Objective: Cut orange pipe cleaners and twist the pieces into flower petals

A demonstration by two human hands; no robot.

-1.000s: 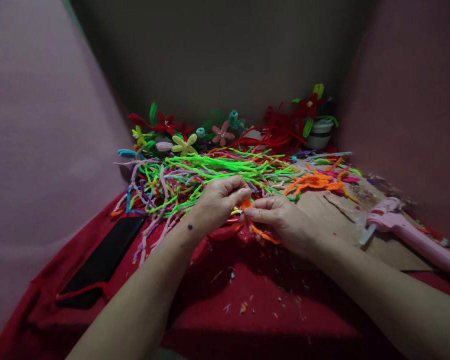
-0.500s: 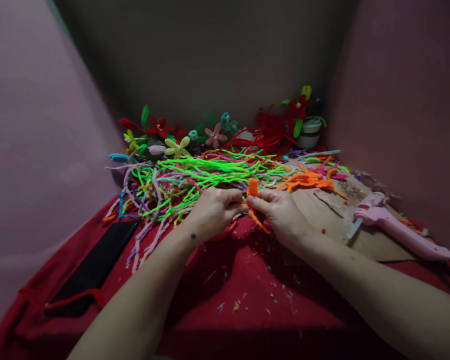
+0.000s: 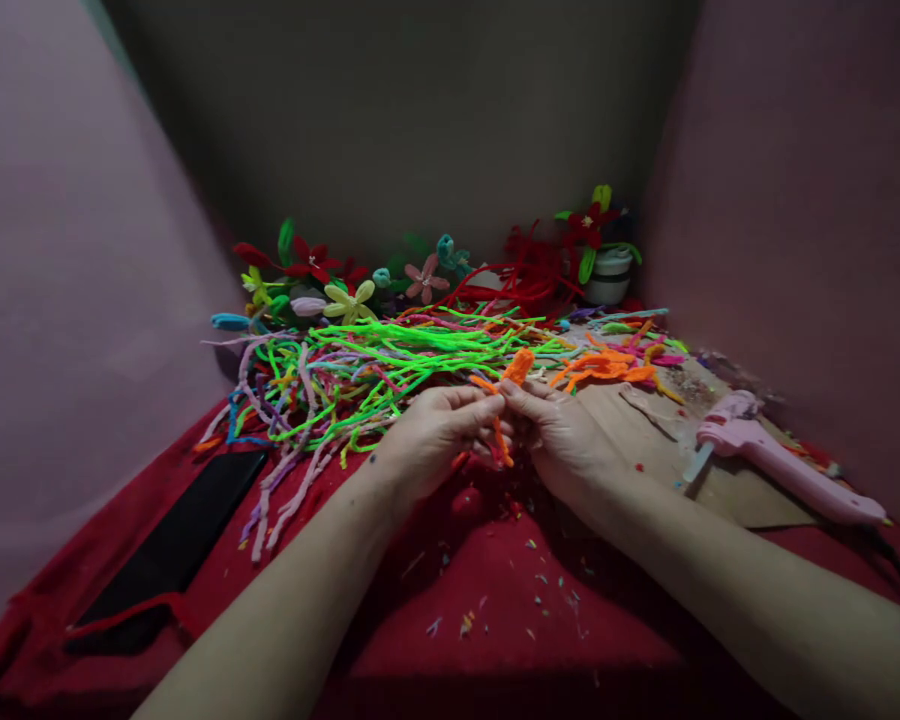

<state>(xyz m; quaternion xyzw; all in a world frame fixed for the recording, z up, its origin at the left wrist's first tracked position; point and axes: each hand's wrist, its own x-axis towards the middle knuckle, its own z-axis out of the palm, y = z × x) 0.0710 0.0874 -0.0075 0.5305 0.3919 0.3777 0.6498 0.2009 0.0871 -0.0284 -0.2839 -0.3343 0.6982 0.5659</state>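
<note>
An orange pipe cleaner (image 3: 520, 366), folded into a short loop at its top, stands up between my two hands. My right hand (image 3: 574, 440) pinches it between thumb and forefinger just below the loop. From the left, my left hand (image 3: 442, 435) closes thumb and forefinger on the orange strands at the same spot. One loose orange end points up and left over the fingertips, and another hangs down between the hands. A small red object (image 3: 459, 461) shows under my left fingers, mostly hidden, its kind unclear.
Bright green pipe cleaners (image 3: 412, 345) and other colours lie heaped behind my hands, orange ones (image 3: 604, 368) to the right. A pink glue gun (image 3: 784, 455) rests on cardboard (image 3: 750, 490). A black phone-like slab (image 3: 172, 545) lies left. Pipe-cleaner flowers (image 3: 351, 302) and a small pot (image 3: 609, 277) stand behind.
The orange loop has tilted to the right. My left fingers have come in to meet the right ones on the pipe cleaner, and a loose end now sticks out leftward. The view has shifted slightly.
</note>
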